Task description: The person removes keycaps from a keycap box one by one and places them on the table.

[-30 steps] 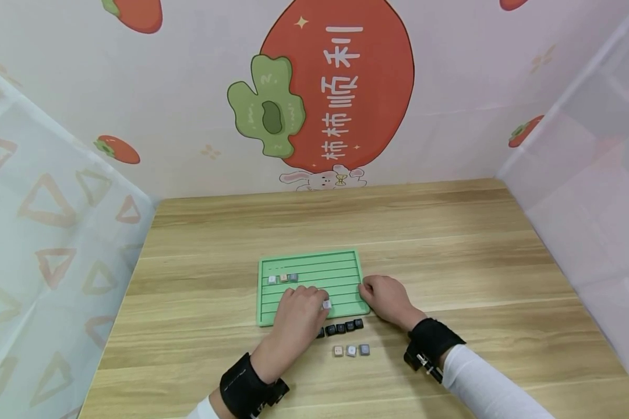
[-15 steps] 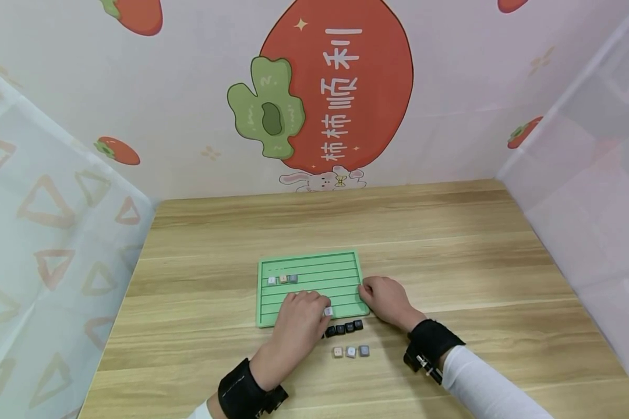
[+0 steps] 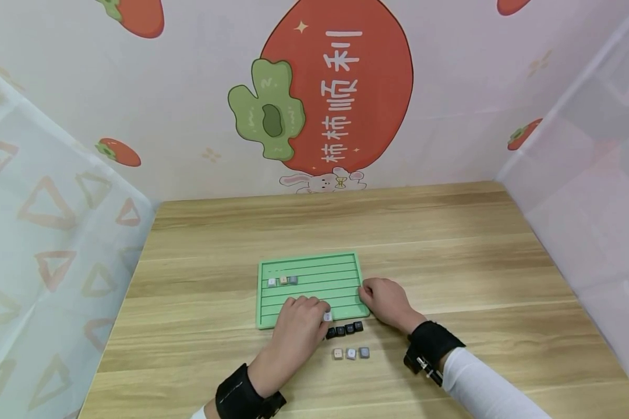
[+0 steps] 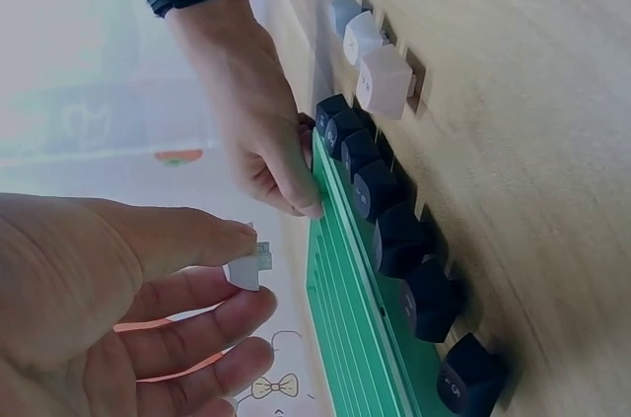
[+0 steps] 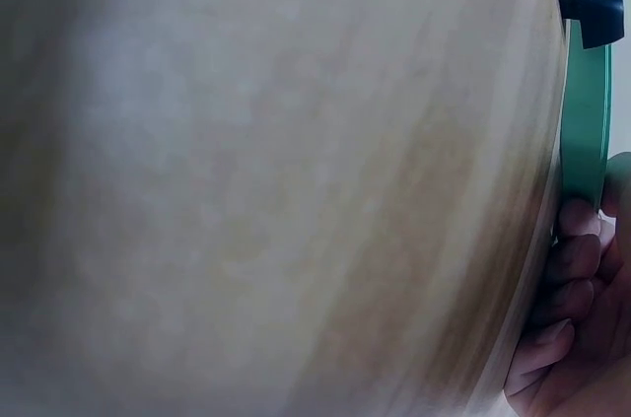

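My left hand pinches a white keycap between thumb and fingers, low over the front edge of a green grooved tray. The keycap's stem side shows in the left wrist view. At the tray's right edge, my right hand grips the rim, with the thumb on top and the other fingers curled against the side. Three keycaps, white, beige and grey, sit in a row in one of the tray's left grooves. Along the tray's near side stands a row of black keycaps, partly hidden behind my left hand in the head view.
Nearer to me, a beige keycap, a white keycap and a grey keycap lie in a line on the wooden table. Printed cloth walls enclose the table at the back and both sides.
My left hand has drawn slightly nearer to me with the white keycap, from above the tray's grooves to its front edge. My right hand stays at the tray's rim.
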Tool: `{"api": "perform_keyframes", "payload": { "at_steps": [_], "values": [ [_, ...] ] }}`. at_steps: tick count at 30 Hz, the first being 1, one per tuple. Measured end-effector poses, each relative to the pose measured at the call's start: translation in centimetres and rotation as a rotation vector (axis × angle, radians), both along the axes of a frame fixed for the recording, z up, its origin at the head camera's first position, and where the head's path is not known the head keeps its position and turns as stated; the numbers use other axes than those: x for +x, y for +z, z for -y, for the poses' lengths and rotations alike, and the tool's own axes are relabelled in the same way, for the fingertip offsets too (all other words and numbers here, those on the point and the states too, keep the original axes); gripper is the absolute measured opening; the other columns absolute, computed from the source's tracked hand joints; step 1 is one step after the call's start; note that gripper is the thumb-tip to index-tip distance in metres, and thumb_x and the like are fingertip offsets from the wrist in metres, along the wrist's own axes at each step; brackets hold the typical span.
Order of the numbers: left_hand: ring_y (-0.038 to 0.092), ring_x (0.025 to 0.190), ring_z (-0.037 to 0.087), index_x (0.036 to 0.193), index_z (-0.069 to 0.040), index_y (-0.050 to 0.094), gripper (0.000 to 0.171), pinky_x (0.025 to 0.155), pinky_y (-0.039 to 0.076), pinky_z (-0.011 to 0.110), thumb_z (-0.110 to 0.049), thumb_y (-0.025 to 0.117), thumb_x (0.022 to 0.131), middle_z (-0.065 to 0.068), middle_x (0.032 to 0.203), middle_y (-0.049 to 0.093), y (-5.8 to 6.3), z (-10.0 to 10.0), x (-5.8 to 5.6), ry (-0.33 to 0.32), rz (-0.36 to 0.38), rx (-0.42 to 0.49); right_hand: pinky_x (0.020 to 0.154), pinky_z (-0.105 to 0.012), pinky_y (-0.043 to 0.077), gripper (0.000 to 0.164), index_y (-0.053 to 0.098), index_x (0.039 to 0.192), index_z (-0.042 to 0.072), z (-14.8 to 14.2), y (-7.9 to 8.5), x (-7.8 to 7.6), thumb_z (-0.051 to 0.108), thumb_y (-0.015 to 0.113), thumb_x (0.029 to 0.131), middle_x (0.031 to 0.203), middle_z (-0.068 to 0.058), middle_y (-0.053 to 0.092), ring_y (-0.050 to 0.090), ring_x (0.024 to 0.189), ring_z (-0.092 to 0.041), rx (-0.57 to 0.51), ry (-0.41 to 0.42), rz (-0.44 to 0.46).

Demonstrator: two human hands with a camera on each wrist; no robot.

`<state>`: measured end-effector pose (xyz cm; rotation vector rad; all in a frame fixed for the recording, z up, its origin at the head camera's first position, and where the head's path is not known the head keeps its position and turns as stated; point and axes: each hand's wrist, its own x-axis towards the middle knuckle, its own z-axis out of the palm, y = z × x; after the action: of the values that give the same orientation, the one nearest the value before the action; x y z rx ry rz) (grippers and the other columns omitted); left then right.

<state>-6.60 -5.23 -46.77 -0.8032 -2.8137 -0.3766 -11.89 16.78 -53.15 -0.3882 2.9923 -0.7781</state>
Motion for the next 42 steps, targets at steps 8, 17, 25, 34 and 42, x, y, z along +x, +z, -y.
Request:
{"api": "perform_keyframes", "payload": {
  "at_steps": [8, 17, 25, 34, 42],
  "values": [
    [0.057, 0.069, 0.012, 0.081, -0.018, 0.071, 0.008, 0.062, 0.038, 0.028, -0.023, 0.072, 0.075, -0.007, 0.077, 0.066, -0.2, 0.2, 0.5, -0.002, 0.018, -0.023, 0.050, -0.026, 0.025, 0.041, 0.038, 0.056, 0.017, 0.0, 0.1, -0.1, 0.028, 0.049, 0.093, 0.050, 0.007, 0.029, 0.030, 0.046, -0.010, 0.015, 0.007, 0.026],
    [0.055, 0.068, 0.012, 0.079, -0.018, 0.070, 0.006, 0.061, 0.036, 0.028, -0.023, 0.072, 0.076, -0.007, 0.075, 0.063, -0.6, 0.4, 1.2, -0.021, 0.019, -0.035, 0.049, -0.026, 0.025, 0.041, 0.036, 0.055, 0.018, 0.0, 0.0, 0.0, 0.026, 0.051, 0.093, 0.050, 0.007, 0.027, 0.029, 0.045, -0.010, 0.006, 0.010, -0.011],
    [0.057, 0.070, 0.011, 0.080, -0.018, 0.071, 0.011, 0.062, 0.038, 0.028, -0.025, 0.076, 0.072, -0.007, 0.075, 0.065, -1.0, 0.5, 1.6, -0.032, 0.042, -0.033, 0.049, -0.026, 0.025, 0.041, 0.036, 0.055, 0.018, 0.0, 0.1, 0.1, 0.026, 0.051, 0.093, 0.049, 0.008, 0.027, 0.030, 0.044, -0.009, 0.008, 0.009, -0.015],
    [0.055, 0.068, 0.010, 0.080, -0.019, 0.071, 0.017, 0.063, 0.037, 0.027, -0.030, 0.078, 0.070, -0.007, 0.076, 0.065, -1.4, 0.6, 2.1, -0.050, 0.056, -0.055, 0.049, -0.026, 0.024, 0.041, 0.036, 0.055, 0.018, 0.0, 0.1, 0.1, 0.025, 0.051, 0.093, 0.049, 0.007, 0.027, 0.029, 0.045, -0.010, 0.009, 0.010, -0.007],
    [0.055, 0.066, 0.010, 0.079, -0.018, 0.071, 0.014, 0.060, 0.036, 0.026, -0.027, 0.077, 0.071, -0.007, 0.074, 0.064, -1.8, 0.6, 2.5, -0.071, 0.053, -0.074, 0.050, -0.027, 0.025, 0.041, 0.038, 0.056, 0.016, 0.0, 0.3, 0.0, 0.026, 0.050, 0.093, 0.050, 0.007, 0.029, 0.030, 0.046, -0.010, 0.010, 0.009, 0.015]
  ]
}}
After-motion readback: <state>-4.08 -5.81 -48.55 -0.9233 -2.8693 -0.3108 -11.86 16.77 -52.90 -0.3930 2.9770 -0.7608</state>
